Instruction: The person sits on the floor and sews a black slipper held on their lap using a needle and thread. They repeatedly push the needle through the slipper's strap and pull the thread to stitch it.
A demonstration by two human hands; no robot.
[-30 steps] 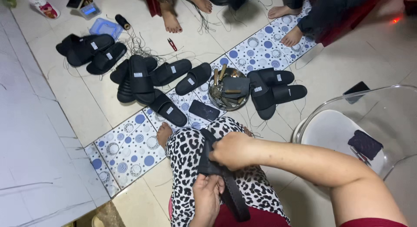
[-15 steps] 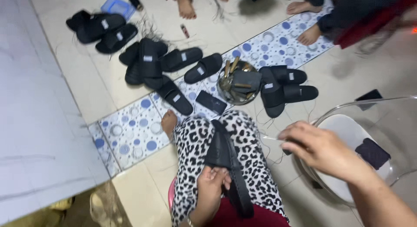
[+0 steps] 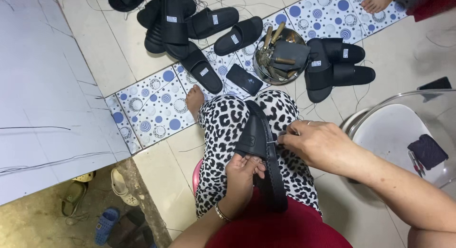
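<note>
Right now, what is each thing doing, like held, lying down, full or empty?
Black slide sandal: on the lap, held.
Left hand: gripping the sandal's strap.
Right hand: pinching at the strap's edge.
Other black sandals: lying loose on the floor.
Metal bowl: full of tools.
Dark phone: flat, screen dark.
Clear chair: holds a dark cloth.

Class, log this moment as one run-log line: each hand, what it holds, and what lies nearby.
left hand: grips black slide sandal on lap | right hand: pinches at strap edge | nearby: metal bowl of tools, black phone, loose sandals on floor

Black slipper (image 3: 266, 158) heel hidden under red cloth (image 3: 280, 229); thread too thin.
</note>
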